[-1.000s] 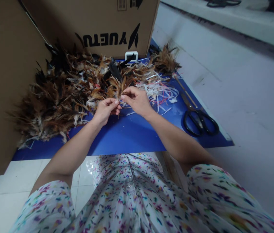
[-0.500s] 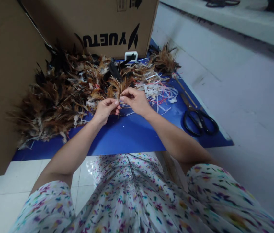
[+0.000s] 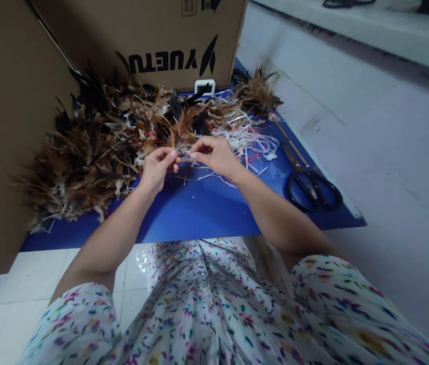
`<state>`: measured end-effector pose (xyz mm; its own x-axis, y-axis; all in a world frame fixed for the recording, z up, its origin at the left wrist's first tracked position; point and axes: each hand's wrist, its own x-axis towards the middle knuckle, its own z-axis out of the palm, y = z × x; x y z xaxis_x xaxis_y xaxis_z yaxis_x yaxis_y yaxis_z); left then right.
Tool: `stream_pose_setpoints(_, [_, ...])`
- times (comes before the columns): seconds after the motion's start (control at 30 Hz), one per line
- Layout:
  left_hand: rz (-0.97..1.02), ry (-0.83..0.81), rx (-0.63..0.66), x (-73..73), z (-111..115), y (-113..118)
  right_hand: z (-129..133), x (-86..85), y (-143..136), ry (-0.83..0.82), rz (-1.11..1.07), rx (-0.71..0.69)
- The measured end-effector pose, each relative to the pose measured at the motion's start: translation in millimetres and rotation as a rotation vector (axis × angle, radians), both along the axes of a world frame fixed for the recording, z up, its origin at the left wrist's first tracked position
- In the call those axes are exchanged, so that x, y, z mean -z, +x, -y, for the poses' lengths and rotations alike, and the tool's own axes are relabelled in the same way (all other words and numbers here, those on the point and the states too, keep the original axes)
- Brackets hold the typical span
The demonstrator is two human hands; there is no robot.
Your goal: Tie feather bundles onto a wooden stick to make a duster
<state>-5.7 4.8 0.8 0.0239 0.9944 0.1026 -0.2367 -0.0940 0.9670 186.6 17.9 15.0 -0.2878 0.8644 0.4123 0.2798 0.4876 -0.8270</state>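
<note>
Brown and black feathers [image 3: 93, 147] lie heaped along the back and left of the blue board. At the heap's front edge, my left hand [image 3: 159, 165] is pinched, with its fingertips near the base of some feathers. My right hand [image 3: 216, 154] is pinched just to the right, a small gap from the left one. Thin pale strands show around the fingertips, but what each hand grips is too small to make out. White and red strings [image 3: 254, 142] lie tangled beside my right hand.
Black-handled scissors [image 3: 311, 190] and a thin stick [image 3: 292, 144] lie at the right of the blue board [image 3: 199, 218]. Cardboard [image 3: 153, 30] stands behind and at the left [image 3: 5, 142]. A small white-framed device [image 3: 204, 87] sits at the back; a wall [image 3: 389, 152] runs along the right.
My hands have moved slightly apart, the left one to the left. The dark feathers that stood above my fingertips now lean or lie lower, and a pale strand shows below my right hand.
</note>
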Motion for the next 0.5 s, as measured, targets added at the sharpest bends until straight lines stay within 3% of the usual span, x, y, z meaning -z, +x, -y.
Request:
stream_pose_setpoints(0.1, [0.003, 0.022, -0.064, -3.6, -3, -4, 3, -2.0, 3, 0.002, 0.197, -0.084])
stream_pose_setpoints(0.23, [0.018, 0.040, -0.120, -8.3, -5, -8, 7, -0.1, -1, 0.125, 0.482, -0.191])
stream_pose_setpoints(0.5, [0.006, 0.021, -0.115, -6.5, -6, -8, 8, 14.6, -13, 0.289, 0.887, -0.166])
